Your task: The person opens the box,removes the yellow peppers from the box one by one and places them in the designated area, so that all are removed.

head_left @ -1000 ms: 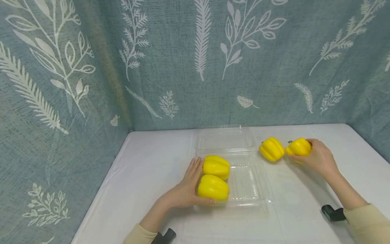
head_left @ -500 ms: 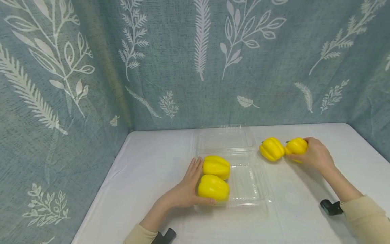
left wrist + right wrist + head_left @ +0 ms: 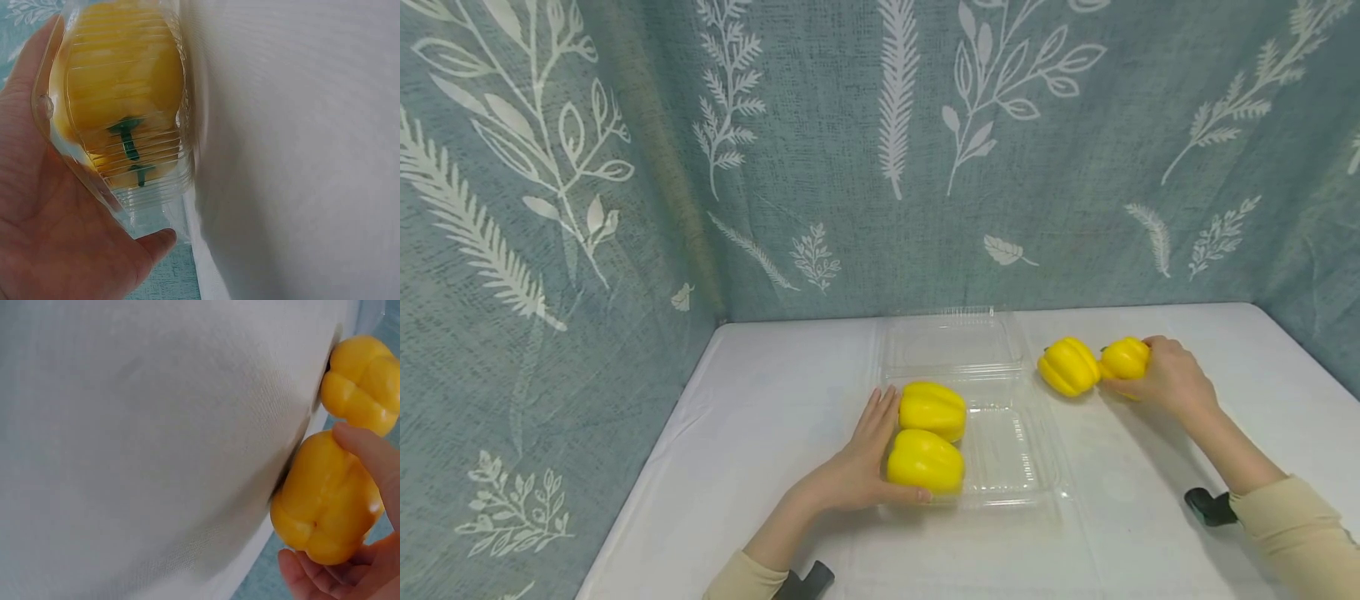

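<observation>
My right hand (image 3: 1172,377) grips a yellow bell pepper (image 3: 1126,358), thumb on its near side and fingers curled behind it. A second loose yellow bell pepper (image 3: 1069,367) lies just left of it. Two more yellow bell peppers, a rear one (image 3: 932,410) and a front one (image 3: 927,461), lie in the left half of a clear plastic clamshell box (image 3: 1011,454). My left hand (image 3: 857,467) rests along the box's left side, fingers straight and thumb along the near edge. Through the clear wall in the left wrist view, green stems (image 3: 129,139) show.
The clamshell's clear lid (image 3: 953,346) lies folded back on the white-covered table (image 3: 775,392). A teal leaf-print curtain (image 3: 850,167) stands behind and along the left. Dark wrist devices, a left one (image 3: 808,581) and a right one (image 3: 1210,507), sit at both wrists.
My right hand has shifted a little to the left with the bell pepper, closer to the loose one beside it. The left hand and the box have stayed put.
</observation>
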The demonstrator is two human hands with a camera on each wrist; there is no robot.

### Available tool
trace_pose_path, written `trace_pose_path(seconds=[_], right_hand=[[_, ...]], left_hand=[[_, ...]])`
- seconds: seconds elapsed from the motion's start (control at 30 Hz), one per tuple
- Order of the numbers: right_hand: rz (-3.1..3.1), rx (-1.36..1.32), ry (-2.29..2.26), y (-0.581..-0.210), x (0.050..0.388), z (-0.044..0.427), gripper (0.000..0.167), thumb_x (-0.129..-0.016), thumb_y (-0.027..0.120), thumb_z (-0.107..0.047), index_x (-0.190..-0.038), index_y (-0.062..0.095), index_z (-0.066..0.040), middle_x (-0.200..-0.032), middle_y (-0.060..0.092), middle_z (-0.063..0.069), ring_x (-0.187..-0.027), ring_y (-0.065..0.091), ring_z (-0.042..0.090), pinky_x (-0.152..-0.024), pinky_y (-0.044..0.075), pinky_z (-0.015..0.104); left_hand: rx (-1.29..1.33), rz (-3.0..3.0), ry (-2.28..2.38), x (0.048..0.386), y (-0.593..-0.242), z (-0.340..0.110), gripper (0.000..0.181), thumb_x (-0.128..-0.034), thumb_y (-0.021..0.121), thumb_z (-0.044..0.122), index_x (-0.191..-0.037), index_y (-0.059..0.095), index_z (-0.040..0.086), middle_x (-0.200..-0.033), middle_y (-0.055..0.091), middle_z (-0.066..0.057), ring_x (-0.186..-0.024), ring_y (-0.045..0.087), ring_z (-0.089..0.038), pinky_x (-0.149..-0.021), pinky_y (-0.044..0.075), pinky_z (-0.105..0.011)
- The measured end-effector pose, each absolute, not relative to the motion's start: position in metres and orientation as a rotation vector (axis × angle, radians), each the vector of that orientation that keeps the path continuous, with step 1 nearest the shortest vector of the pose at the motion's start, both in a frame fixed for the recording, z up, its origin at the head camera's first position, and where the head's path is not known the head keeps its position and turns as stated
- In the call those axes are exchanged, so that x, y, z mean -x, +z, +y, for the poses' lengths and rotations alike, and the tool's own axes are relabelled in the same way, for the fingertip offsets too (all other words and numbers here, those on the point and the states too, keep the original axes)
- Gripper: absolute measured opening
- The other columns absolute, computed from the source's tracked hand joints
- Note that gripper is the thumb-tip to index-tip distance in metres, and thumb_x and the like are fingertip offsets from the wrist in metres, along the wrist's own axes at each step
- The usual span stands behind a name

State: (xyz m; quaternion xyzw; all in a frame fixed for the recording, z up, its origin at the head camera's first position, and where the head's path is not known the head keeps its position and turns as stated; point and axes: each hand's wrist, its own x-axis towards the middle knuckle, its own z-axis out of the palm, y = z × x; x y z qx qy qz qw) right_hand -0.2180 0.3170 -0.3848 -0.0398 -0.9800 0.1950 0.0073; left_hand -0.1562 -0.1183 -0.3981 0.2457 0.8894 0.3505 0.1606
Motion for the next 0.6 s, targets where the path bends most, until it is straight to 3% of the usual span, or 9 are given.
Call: trace_pose_path(seconds=[0.6], right_hand=[[-3.05, 0.1, 0.593, -0.3878, 0.2142, 0.3138, 0.1, -0.075, 0.079, -0.048, -0.132, 0.034, 0.021, -0.111, 0.046, 0.038, -0.097, 0.049, 0.051, -0.067, 0.045, 0.058]], left_hand=[[-0.699, 2.529, 1.027, 0.1559, -0.3982, -0.119, 0.129, -0.0725, 0.079, 0.058, -0.156, -0.008, 0.011, -0.162, -0.015, -0.006, -0.145, -0.021, -0.015, -0.116, 0.003, -0.054]])
